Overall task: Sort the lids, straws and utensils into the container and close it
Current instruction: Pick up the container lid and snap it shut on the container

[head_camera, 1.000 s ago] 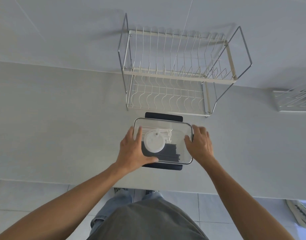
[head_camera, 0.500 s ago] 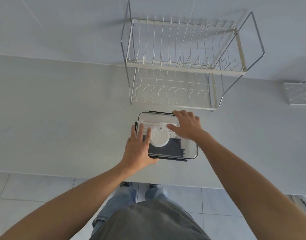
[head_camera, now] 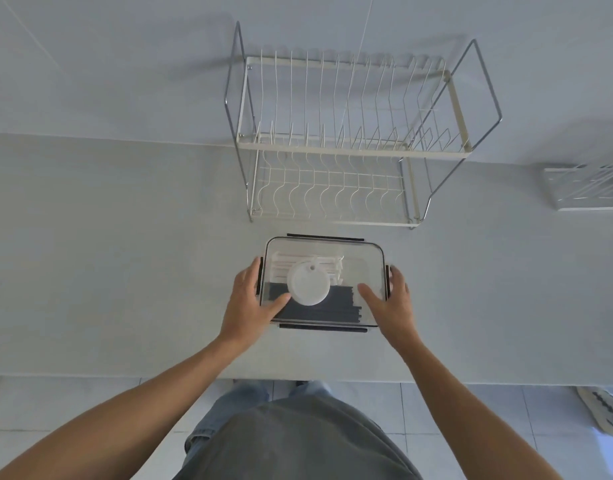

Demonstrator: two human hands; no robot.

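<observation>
Clear container sits at frame centre on the tabletop, transparent cover on. Inside: round white lid, white utensils, dark straws. Left hand and right hand flank its sides, thumbs on the cover. Wire dish rack stands just above.

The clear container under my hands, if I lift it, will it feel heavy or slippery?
Probably light: the container holds only a plastic lid, straws and white utensils. Its smooth clear walls may be slick, so grip both ends.
</observation>
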